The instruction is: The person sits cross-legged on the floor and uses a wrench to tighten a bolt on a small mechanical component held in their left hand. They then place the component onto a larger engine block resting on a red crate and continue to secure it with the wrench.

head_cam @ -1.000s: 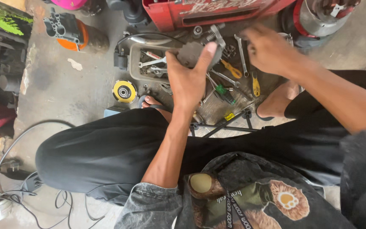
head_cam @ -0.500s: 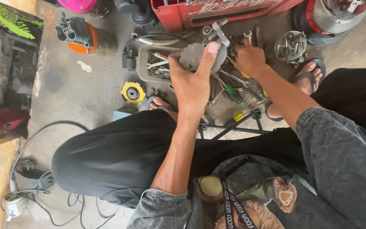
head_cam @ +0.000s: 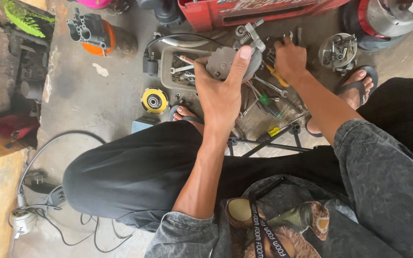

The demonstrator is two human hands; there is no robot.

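Gripped firm: left hand [head_cam: 221,93] wraps a grey metal engine part [head_cam: 226,62] w/ spring-and-lever assembly on top, thumb up the side, lifted clear of the floor over the tool pile, prob so it can be turned and inspected at working height. Right hand [head_cam: 290,59] reaches just beyond, fingers curled down into the clutter beside a yellow-handled screwdriver [head_cam: 277,75]; can't tell if it actually pinches anything, fingertips hidden. Person squats, black trousers [head_cam: 139,167] nearest cam, sandalled foot [head_cam: 357,86] to the right. Further out: grey tray of wrenches [head_cam: 180,71] touching the held part's left side in view, yellow disc [head_cam: 154,100] on concrete left of that, small round dish of bolts [head_cam: 338,50] right, red toolbox [head_cam: 244,12] at far edge, orange-and-grey casting [head_cam: 94,33] far left. Tools kept in arm's reach, hence the fan layout. Vs 0.5 s ago: part held in much the same spot, right hand shifted slightly toward the part; vs 1 s ago left hand was open-palmed, right hand higher and further right.
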